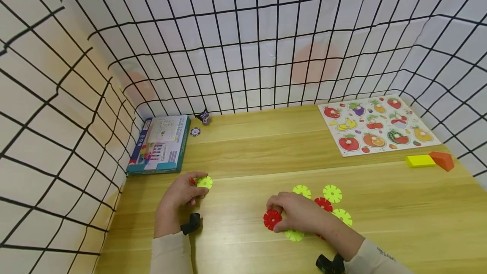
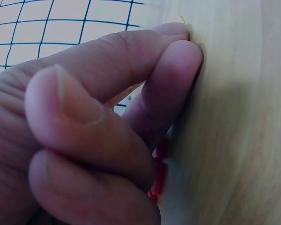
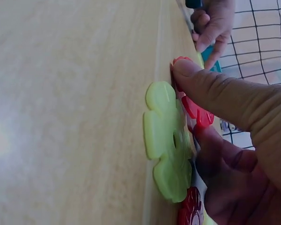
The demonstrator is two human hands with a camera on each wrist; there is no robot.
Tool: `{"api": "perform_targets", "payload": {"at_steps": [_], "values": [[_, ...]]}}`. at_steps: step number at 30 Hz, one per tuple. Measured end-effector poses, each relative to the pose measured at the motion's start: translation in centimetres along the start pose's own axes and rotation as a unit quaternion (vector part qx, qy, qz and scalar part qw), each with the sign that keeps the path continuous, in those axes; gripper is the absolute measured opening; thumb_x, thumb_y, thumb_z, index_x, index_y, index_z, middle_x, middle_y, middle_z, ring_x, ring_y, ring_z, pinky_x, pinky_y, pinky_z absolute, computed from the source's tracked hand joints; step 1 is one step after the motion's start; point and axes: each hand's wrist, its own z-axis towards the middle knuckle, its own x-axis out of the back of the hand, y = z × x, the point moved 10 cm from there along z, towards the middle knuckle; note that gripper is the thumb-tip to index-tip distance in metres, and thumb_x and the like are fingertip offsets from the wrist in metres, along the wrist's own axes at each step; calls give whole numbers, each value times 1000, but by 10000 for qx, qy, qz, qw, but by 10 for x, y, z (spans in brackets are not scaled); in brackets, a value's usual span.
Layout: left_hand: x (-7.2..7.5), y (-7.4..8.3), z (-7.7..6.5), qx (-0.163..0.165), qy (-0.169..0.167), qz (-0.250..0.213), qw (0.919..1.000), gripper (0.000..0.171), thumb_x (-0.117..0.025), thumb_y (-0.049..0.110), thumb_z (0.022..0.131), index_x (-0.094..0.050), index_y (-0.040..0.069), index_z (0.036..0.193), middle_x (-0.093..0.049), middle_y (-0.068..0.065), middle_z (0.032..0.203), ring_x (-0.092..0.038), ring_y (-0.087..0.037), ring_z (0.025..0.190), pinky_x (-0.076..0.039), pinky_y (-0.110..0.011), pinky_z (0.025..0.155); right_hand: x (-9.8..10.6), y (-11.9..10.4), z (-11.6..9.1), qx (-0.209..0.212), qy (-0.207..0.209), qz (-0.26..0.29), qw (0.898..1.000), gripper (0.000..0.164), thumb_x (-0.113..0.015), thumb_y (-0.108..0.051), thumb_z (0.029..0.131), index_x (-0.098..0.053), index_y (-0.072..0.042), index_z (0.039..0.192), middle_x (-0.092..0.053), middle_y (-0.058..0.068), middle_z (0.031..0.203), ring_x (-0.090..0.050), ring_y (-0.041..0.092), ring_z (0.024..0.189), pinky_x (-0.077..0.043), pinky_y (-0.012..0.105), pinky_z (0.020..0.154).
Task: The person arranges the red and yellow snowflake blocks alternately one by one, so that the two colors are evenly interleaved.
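On the left of the table, my left hand (image 1: 185, 190) pinches a yellow-green notched disc (image 1: 205, 182) between thumb and index finger. A red disc (image 1: 192, 182) shows partly behind those fingers; more red edges (image 2: 158, 173) appear below them in the left wrist view. My right hand (image 1: 298, 212) grips a red notched disc (image 1: 272, 220) by its edge with thumb and fingers. Right beside it, a yellow-green disc (image 3: 166, 140) lies in the right wrist view. Several yellow-green discs (image 1: 332, 193) and a red disc (image 1: 323, 204) lie around this hand, some half hidden under it.
At the back left lies a flat box (image 1: 159, 144), with a small figurine (image 1: 205, 117) and a round chip (image 1: 195, 131) near it. A fruit puzzle board (image 1: 376, 126) lies back right, before yellow (image 1: 420, 161) and red blocks (image 1: 442, 161). Black wire grid (image 1: 258, 45) encloses the table.
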Motion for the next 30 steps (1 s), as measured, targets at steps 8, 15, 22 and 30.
{"api": "perform_targets", "payload": {"at_steps": [8,15,22,30], "values": [[-2,-1,0,19,-84,-114,9999,49,-76,21,76,-59,26,122,-60,-10,73,-47,-16,42,-43,-24,44,-4,-4,5,70,-133,1308,9913,23,-71,-27,82,-59,-29,101,-57,-10,76,-52,6,61,-47,22,57],[-2,-3,2,147,-130,-109,9997,49,-75,21,78,-59,27,123,-63,-9,74,-48,-17,42,-43,-24,44,-1,-6,27,-275,18,2746,9612,20,-65,-20,87,-61,-23,106,-60,7,79,-64,23,61,-53,34,56],[-3,-5,2,217,-127,-91,9996,49,-75,20,78,-58,27,124,-64,-9,76,-48,-18,43,-44,-25,44,-5,-1,69,-744,349,3191,9442,22,-64,-15,88,-59,-18,109,-58,12,79,-65,25,64,-54,35,58],[-1,-5,3,189,-66,11,9998,49,-77,22,75,-61,28,121,-61,-9,76,-46,-19,44,-40,-25,43,-6,-6,120,-918,599,3235,9398,23,-62,-10,89,-60,-13,111,-56,13,77,-64,23,60,-54,34,54]]}}
